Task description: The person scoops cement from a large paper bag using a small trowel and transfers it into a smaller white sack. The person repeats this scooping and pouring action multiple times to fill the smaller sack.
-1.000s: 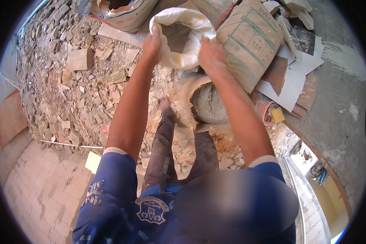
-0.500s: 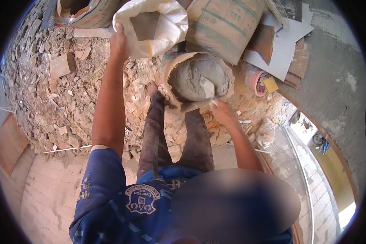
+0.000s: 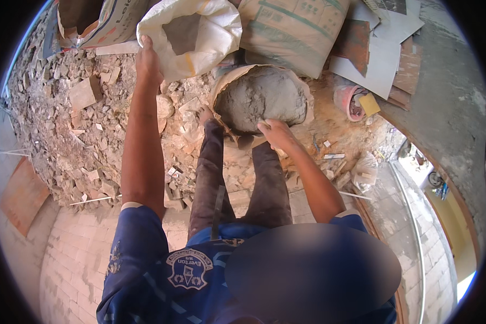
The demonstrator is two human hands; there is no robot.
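My left hand [image 3: 148, 62] grips the rim of a white woven sack [image 3: 213, 46], whose mouth gapes toward me with a yellow stripe down its side. In front of my feet stands a torn-open paper bag [image 3: 221, 89] filled with grey cement powder [image 3: 286, 100]. Over the bag's near edge my right hand [image 3: 278, 134] is closed round the handle of a trowel. The trowel's blade does not show; it seems sunk in the powder or hidden at the hand.
Rubble [image 3: 54, 124] covers the ground to the left. Behind the open bag lies a full paper sack [image 3: 294, 35]. A pink bucket [image 3: 346, 103] with a yellow sponge [image 3: 369, 105] stands to the right, near tile offcuts [image 3: 380, 67]. Another open sack [image 3: 100, 27] is at the far left.
My right hand has moved left and slightly up to the powder, and the trowel blade has gone from sight. The powder's surface is more broken up. My left hand still holds the sack.
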